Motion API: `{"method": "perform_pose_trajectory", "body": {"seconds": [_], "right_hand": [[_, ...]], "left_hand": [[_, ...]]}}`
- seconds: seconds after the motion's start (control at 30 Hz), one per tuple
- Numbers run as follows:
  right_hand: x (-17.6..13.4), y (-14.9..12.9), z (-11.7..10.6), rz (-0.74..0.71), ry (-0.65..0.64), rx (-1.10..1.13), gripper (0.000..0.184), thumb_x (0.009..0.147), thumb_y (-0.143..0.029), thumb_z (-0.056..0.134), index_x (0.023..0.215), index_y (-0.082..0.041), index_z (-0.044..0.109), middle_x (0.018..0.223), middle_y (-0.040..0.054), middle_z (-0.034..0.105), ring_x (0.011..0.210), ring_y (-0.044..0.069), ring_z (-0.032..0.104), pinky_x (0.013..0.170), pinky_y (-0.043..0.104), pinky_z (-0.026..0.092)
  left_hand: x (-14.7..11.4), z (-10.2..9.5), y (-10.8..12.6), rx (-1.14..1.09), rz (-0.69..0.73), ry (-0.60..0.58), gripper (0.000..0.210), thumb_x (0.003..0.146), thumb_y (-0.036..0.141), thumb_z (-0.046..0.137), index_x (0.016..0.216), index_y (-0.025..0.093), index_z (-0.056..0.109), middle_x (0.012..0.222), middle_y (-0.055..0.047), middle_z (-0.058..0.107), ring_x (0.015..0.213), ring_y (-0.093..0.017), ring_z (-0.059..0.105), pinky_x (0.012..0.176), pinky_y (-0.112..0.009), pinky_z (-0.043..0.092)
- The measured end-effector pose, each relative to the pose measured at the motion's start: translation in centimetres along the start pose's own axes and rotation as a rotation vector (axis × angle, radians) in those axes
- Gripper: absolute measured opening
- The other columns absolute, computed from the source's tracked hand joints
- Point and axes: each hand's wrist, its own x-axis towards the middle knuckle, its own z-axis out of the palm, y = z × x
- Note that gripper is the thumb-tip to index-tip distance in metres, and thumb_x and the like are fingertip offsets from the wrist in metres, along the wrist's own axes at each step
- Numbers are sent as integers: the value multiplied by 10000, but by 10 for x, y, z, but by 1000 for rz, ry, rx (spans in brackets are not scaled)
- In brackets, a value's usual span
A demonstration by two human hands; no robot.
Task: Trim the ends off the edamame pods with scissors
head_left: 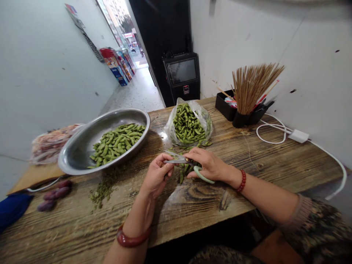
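My right hand (206,163) is closed around a pair of scissors (204,175) with pale green handles, its blades parted and pointing left. At the blade tips, my left hand (158,171) pinches something small, mostly hidden by the fingers and blades; I cannot make out what it is. Several loose green soybean pods (182,176) lie on the wood under and between my hands. Behind them stands an open clear plastic bag (171,126) full of pods. To the left, a wide metal basin (79,148) holds a heap of green pods (118,143).
Green trimmings (103,190) lie on the wooden table (192,216) before the basin. Purple-red oval items (56,195), a blue cloth-like thing (15,208) and a filled plastic bag (52,143) are left. At the right are black holders (239,120) with wooden skewers (251,88) and a white cable (328,156).
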Motion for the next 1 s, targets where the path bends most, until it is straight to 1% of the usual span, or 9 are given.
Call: {"method": "perform_pose_trajectory", "body": {"seconds": [0.1, 0.23, 0.37, 0.47, 0.6, 0.73, 0.8, 0.9, 1.0], "right_hand": [[0, 1, 0, 0, 3, -2, 601, 755, -418, 716, 1254, -153, 511, 1024, 113, 578, 920, 223, 572, 812, 351, 493], [0, 1, 0, 1, 11, -14, 563, 761, -398, 716, 1235, -161, 527, 1005, 103, 582, 885, 211, 576, 781, 331, 494], [0, -2, -2, 13, -10, -32, 479, 792, -349, 694, 1205, -154, 549, 989, 92, 590, 855, 194, 578, 761, 302, 491], [-1, -2, -3, 36, -26, -42, 454, 808, -344, 677, 1197, -146, 554, 972, 90, 592, 849, 192, 582, 752, 293, 493], [-2, 3, -3, 64, 65, -52, 453, 816, -360, 665, 1205, -160, 547, 966, 88, 587, 828, 190, 574, 743, 303, 495], [-2, 6, -4, 62, 108, -63, 447, 815, -365, 665, 1194, -159, 550, 925, 75, 578, 734, 167, 542, 688, 292, 483], [-2, 7, -4, 54, 110, -63, 436, 816, -362, 664, 1188, -165, 550, 930, 75, 580, 747, 169, 542, 691, 292, 482], [-2, 6, -4, 54, 104, -67, 433, 819, -361, 661, 1187, -161, 548, 937, 76, 583, 754, 170, 546, 692, 290, 482], [-2, 7, -5, 58, 102, -61, 435, 819, -357, 661, 1189, -161, 545, 963, 83, 587, 758, 169, 553, 700, 292, 488]], "left_hand": [[0, 0, -1, 10, 6, -17, 222, 694, 248, 747, 764, 151, 560, 507, 64, 505, 408, -28, 363, 391, -139, 202], [0, -1, -3, 19, 29, -45, 197, 723, 236, 728, 764, 144, 558, 595, 32, 583, 422, -21, 373, 398, -145, 209], [0, -2, -3, 44, 36, -29, 198, 730, 233, 723, 801, 145, 562, 672, 1, 631, 432, -22, 384, 391, -143, 213], [0, -3, 0, 26, 23, 10, 211, 719, 240, 731, 827, 151, 573, 629, 24, 583, 437, -27, 377, 385, -137, 223], [2, -3, 4, -63, 13, 44, 181, 741, 265, 704, 806, 153, 579, 538, 64, 437, 440, -38, 348, 383, -135, 241], [2, -3, 6, -104, 4, 20, 248, 778, 338, 652, 692, 152, 512, 668, 26, 492, 481, -46, 387, 373, -144, 240], [2, -3, 6, -36, -31, -5, 290, 795, 375, 624, 660, 154, 492, 673, 19, 500, 475, -52, 389, 366, -153, 231], [1, -3, 5, 241, -61, -38, 230, 798, 365, 619, 713, 158, 566, 582, 36, 483, 432, -58, 358, 377, -169, 222], [2, -2, 3, 598, 51, -105, 153, 769, 300, 641, 745, 150, 660, 594, 8, 563, 529, -98, 470, 494, -196, 344]]}}
